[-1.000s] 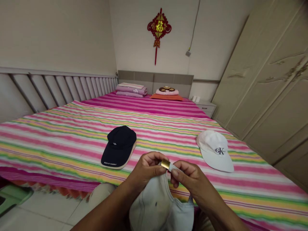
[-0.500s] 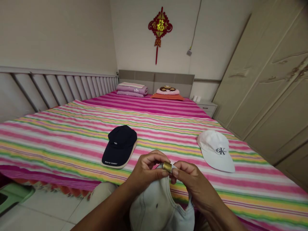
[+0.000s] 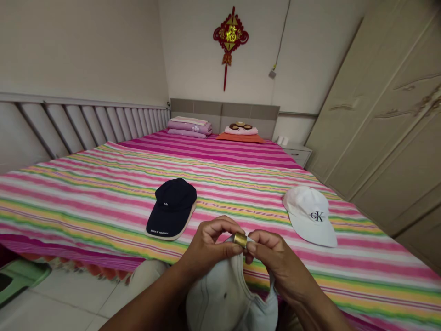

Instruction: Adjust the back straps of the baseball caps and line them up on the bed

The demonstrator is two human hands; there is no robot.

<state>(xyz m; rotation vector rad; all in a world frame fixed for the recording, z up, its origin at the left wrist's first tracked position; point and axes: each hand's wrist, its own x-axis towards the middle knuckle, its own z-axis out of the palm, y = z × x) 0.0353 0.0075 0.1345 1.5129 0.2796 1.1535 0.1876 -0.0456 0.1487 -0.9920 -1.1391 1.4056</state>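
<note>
L hand (image 3: pixel 206 243) & R hand (image 3: pixel 274 255), both pinched tight, grip pale cap (image 3: pixel 217 299) at its brass buckle (image 3: pixel 240 239), nr front edge of bed (image 3: pixel 237 184); navy cap (image 3: pixel 174 204) & white cap (image 3: pixel 306 211) lie on bed.

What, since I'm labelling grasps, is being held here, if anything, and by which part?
A pale cap, by its strap: the left hand and right hand pinch it at the gold-coloured buckle.
</note>
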